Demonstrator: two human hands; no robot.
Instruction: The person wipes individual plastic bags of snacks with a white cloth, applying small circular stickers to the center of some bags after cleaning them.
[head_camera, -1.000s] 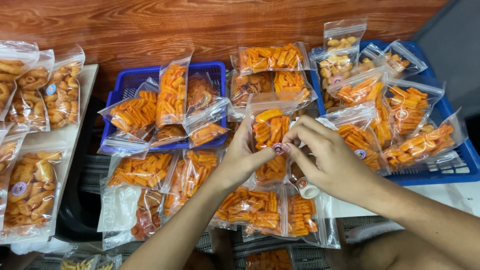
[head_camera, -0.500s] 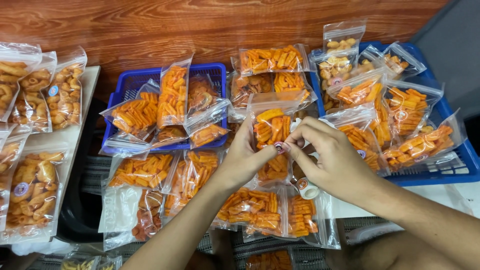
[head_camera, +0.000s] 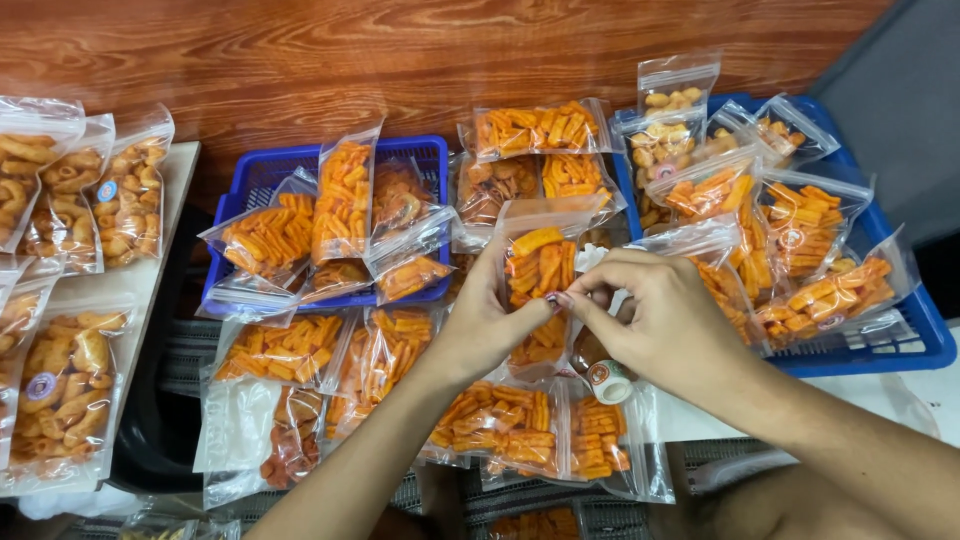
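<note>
My left hand (head_camera: 487, 322) holds a clear plastic bag of orange snack sticks (head_camera: 540, 262) upright by its left side. My right hand (head_camera: 662, 325) meets it at the bag's front, fingertips pinched together on the plastic near the middle. A small roll of round stickers (head_camera: 610, 380) rests under my right palm. More filled bags lie flat just below both hands (head_camera: 500, 425).
A small blue basket (head_camera: 262, 170) at centre left holds several snack bags. A larger blue basket (head_camera: 880, 345) at right is full of bags. Bags of paler curled snacks (head_camera: 70, 390) lie on a white surface at left. A wooden wall (head_camera: 400, 60) runs behind.
Both hands stay on the same bag; the fingertips have shifted only slightly together on its front.
</note>
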